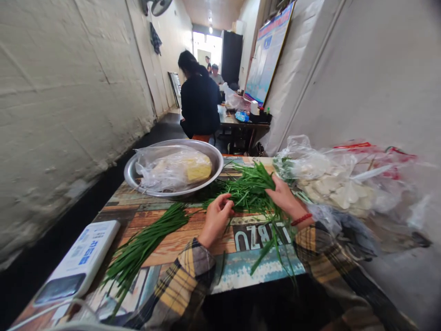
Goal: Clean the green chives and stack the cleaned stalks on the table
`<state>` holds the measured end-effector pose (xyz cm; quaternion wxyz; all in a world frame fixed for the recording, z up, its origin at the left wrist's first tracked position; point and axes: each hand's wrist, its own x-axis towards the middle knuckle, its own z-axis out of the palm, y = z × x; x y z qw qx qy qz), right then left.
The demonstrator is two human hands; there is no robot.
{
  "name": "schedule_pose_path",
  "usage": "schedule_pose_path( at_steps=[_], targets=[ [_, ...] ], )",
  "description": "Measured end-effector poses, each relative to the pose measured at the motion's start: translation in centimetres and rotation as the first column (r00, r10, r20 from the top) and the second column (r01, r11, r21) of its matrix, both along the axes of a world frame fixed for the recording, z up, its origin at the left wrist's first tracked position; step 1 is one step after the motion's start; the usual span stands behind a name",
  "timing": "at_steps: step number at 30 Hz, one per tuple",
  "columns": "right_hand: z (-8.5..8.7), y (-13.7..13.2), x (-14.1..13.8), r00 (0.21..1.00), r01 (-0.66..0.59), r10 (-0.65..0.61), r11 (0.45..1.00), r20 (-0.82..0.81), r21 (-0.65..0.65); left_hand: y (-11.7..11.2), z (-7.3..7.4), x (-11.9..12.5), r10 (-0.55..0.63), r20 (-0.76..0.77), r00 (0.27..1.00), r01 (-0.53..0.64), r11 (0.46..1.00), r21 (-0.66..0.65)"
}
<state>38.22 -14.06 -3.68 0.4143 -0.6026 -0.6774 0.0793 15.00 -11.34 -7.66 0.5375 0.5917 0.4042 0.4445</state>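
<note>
A loose heap of green chives (250, 184) lies across the patterned table (172, 262) in front of me. My right hand (284, 196), a red bead bracelet at its wrist, is closed round the right end of the heap, with leaves hanging down below it. At the near left edge of the heap, my left hand (217, 216) has its fingers curled in towards the thumb. Whatever may be between those fingertips is too small to make out. To the left, a neat bundle of chives (151, 243) lies slantwise on the table.
Behind the heap stands a metal basin (220, 168) holding a plastic bag (165, 170) with something yellow. Clear plastic bags of pale flat pieces (339, 186) crowd the right side. A white box (79, 262) lies at the left edge. Further back, a person (200, 101) sits at another table.
</note>
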Motion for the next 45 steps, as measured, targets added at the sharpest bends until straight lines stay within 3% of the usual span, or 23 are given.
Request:
schedule_pose_path(
  at_steps=[5, 10, 14, 19, 21, 23, 27, 30, 34, 37, 39, 42, 45],
  targets=[
    [0.2, -1.0, -2.0, 0.955, -0.239, 0.276, 0.934, 0.112, -0.267, 0.8, -0.2, -0.6, 0.147, 0.071, 0.987, -0.142, 0.988, -0.061],
    [1.9, -4.4, 0.3, 0.986, -0.11, 0.146, 0.93, 0.078, -0.352, 0.9, -0.2, -0.7, 0.143, 0.102, 0.984, -0.135, 0.987, -0.086],
    [1.1, -9.1, 2.9, 0.976, -0.149, 0.198, 0.906, 0.087, -0.395, 0.7, 0.4, -0.7, 0.154, 0.165, 0.974, -0.138, 0.985, -0.104],
    [-1.1, -15.6, 3.8, 0.957, -0.257, 0.289, 0.772, -0.039, -0.581, 0.7, 1.1, -0.9, 0.196, 0.241, 0.95, -0.168, 0.977, -0.13],
    [-1.8, -16.9, 3.0, 0.95, -0.274, 0.31, 0.767, -0.039, -0.58, 0.7, 1.3, -1.0, 0.206, 0.265, 0.942, -0.173, 0.975, -0.142],
    [-2.4, -16.9, 1.6, 0.934, -0.299, 0.358, 0.8, 0.012, -0.52, 0.8, 1.4, -1.2, 0.208, 0.282, 0.937, -0.171, 0.974, -0.151],
    [-3.9, -13.7, -2.6, 0.905, -0.351, 0.413, 0.86, 0.101, -0.37, 1.1, 1.1, -1.5, 0.213, 0.291, 0.933, -0.175, 0.973, -0.151],
    [-4.6, -9.9, -5.6, 0.953, -0.264, 0.288, 0.942, 0.092, -0.206, 1.3, 0.9, -1.8, 0.214, 0.268, 0.94, -0.18, 0.973, -0.146],
    [-4.0, -7.3, -6.6, 0.985, -0.171, 0.169, 0.983, -0.04, -0.073, 1.2, 0.9, -2.0, 0.233, 0.246, 0.941, -0.201, 0.968, -0.148],
    [-3.5, -8.1, -3.9, 0.993, -0.082, 0.077, 0.995, -0.092, -0.049, 0.9, 1.1, -1.9, 0.235, 0.276, 0.932, -0.199, 0.968, -0.15],
    [-3.6, -9.1, -1.1, 0.989, 0.059, -0.069, 0.995, -0.13, -0.079, 0.7, 1.2, -1.8, 0.228, 0.292, 0.929, -0.19, 0.97, -0.153],
    [-4.1, -9.9, 2.1, 0.918, 0.248, -0.283, 0.956, -0.278, -0.155, 0.5, 1.2, -1.6, 0.208, 0.314, 0.926, -0.159, 0.972, -0.175],
    [-4.3, -9.4, 2.0, 0.907, 0.255, -0.296, 0.952, -0.299, -0.171, 0.4, 1.1, -1.6, 0.197, 0.333, 0.922, -0.133, 0.97, -0.205]
  ],
)
